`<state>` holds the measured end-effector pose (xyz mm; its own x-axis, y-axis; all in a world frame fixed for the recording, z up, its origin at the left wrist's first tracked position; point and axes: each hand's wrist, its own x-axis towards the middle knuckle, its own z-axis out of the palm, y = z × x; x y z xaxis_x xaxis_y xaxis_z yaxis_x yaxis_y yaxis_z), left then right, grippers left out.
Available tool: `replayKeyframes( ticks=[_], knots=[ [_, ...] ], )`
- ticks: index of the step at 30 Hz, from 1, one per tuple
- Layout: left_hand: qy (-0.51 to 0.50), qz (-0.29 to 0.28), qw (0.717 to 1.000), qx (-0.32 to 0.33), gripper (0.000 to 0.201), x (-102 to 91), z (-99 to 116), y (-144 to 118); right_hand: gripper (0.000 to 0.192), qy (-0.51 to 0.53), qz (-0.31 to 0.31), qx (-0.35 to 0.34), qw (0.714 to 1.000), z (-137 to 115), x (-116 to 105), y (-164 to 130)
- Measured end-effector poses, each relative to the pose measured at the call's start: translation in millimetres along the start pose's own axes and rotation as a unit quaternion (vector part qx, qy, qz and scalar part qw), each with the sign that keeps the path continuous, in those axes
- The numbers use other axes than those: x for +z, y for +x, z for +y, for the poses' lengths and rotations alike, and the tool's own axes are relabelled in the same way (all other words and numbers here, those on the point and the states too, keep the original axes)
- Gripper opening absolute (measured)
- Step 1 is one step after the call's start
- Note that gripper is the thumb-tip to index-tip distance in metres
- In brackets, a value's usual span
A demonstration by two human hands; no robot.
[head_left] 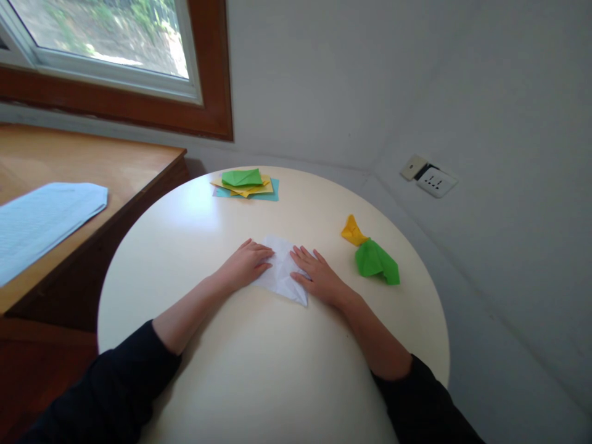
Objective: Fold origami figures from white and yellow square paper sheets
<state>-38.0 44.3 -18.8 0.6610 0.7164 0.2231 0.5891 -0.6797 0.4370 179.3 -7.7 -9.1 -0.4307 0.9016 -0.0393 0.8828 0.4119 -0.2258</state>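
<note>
A creased sheet of white paper (pixel 281 277) lies on the round white table (pixel 259 370), one corner pointing toward me. On its left side rests my left hand (pixel 247 264), fingers stretched out over the paper's edge. My right hand (pixel 319 275) lies flat on the right side with its fingers spread. Both palms cover parts of the sheet, so its full outline is hidden. Right of my right hand sit a folded green paper piece (pixel 375 260) and a smaller folded yellow paper piece (pixel 353 231), which touch or overlap.
Near the table's far edge is a stack of coloured paper (pixel 272 190), topped by a folded green piece (pixel 242 178). A wooden desk (pixel 134 160) with light blue cloth or paper (pixel 50 216) stands at left. Behind are a window (pixel 115 37) and a wall socket (pixel 436 181).
</note>
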Motion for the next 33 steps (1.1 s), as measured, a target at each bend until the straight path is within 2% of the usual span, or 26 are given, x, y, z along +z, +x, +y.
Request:
replayKeyframes(
  ticks=[5, 8, 14, 17, 20, 24, 29, 33],
  knots=[
    [-0.005, 0.033, 0.999, 0.016, 0.029, 1.6, -1, 1, 0.049, 0.010, 0.016, -0.005, 1.000, 2, 3, 1],
    [-0.013, 0.048, 0.999, 0.014, 0.034, 2.2, -5, 0, 0.048, 0.014, 0.015, -0.006, 1.000, 3, 4, 1],
    [-0.046, 0.012, 0.999, 0.002, 0.051, -1.3, -13, -3, 0.044, 0.037, 0.018, -0.008, 0.999, 6, 5, 2],
    [-0.097, 0.034, 0.994, -0.027, 0.056, -7.0, -13, -3, 0.043, 0.052, 0.022, -0.005, 0.998, 6, 4, 1],
    [-0.183, 0.065, 0.976, -0.097, 0.058, -14.3, -11, -3, 0.043, 0.065, 0.025, -0.004, 0.998, 6, 2, 1],
    [-0.308, 0.032, 0.934, -0.176, 0.069, -20.0, -9, -4, 0.043, 0.070, 0.026, 0.007, 0.997, 5, 2, 1],
    [-0.413, 0.033, 0.892, -0.179, 0.071, -17.5, -5, -2, 0.043, 0.066, 0.027, 0.009, 0.997, 3, 1, 1],
    [-0.444, 0.067, 0.873, -0.189, 0.071, -17.5, -2, 0, 0.043, 0.070, 0.030, 0.006, 0.997, 2, 0, 1]
  ],
)
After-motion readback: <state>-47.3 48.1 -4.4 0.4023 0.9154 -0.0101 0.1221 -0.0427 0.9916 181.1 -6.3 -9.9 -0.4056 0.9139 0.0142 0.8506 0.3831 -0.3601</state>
